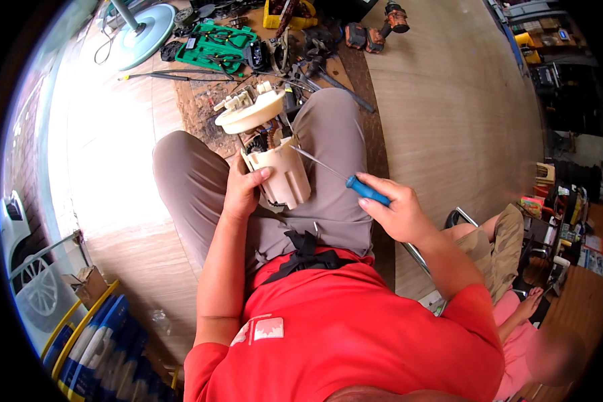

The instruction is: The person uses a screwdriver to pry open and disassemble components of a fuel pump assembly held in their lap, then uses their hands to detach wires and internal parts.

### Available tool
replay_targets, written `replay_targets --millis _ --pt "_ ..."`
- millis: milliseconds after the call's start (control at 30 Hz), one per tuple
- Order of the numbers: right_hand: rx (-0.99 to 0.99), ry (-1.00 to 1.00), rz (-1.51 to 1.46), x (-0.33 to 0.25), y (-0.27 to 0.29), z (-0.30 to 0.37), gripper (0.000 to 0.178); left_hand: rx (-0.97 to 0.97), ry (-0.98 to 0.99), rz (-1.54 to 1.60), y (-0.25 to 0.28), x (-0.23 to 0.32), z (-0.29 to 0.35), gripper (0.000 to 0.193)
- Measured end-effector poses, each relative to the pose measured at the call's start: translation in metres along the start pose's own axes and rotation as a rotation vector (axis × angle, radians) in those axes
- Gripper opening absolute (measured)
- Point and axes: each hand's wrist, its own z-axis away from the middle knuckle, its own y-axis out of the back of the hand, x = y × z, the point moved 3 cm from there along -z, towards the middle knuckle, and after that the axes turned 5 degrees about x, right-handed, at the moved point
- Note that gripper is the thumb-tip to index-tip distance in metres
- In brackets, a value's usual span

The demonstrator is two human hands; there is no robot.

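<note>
Between my knees, my left hand [244,182] grips a cream plastic fuel pump module [285,175] by its cup-shaped lower body, thumb on the near wall. The module stands slightly tilted. Its round top flange [249,115] sits apart from the cup, with wires and a corrugated hose showing in the gap. My right hand [396,206] is closed around the blue handle of a screwdriver [367,189]. The screwdriver's thin shaft points up and left, and its tip lies at the cup's upper rim; whether it touches cannot be made out.
Beyond my knees, a brown board [197,107] bears an open green tool case [220,47], loose tools and a yellow container [289,13]. A cordless drill [390,23] lies far right of it. A round stand base [144,40] is far left. Another person [516,328] sits at lower right.
</note>
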Motion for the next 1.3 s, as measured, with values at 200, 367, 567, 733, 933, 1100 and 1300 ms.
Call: replay_targets --millis 200,367,567,733,933,1100,1300 --pt "0.122 -0.116 -0.153 0.043 -0.046 -0.020 0.034 0.054 -0.024 0.130 0.012 -0.007 -0.008 0.080" --pt "0.166 -0.041 -0.354 0.043 -0.089 -0.036 0.041 -0.020 -0.055 0.203 0.004 0.003 -0.004 0.088" --pt "-0.037 -0.073 -0.491 0.035 -0.096 -0.042 0.047 -0.080 -0.153 -0.025 0.006 0.000 -0.003 0.117" --pt "-0.084 0.004 -0.532 0.042 -0.095 -0.048 0.047 -0.015 -0.074 -0.197 -0.002 0.007 0.001 0.114" --pt "-0.165 -0.039 -0.543 0.048 -0.111 -0.047 0.048 0.071 -0.159 -0.106 0.008 0.001 -0.004 0.098" --pt "-0.112 -0.115 -0.364 0.049 -0.103 -0.037 0.038 0.228 -0.146 -0.202 0.013 0.000 -0.002 0.102" --pt "-0.007 0.194 0.130 -0.001 -0.047 -0.023 0.036 0.348 -0.307 -0.462 0.019 0.005 0.001 0.113"
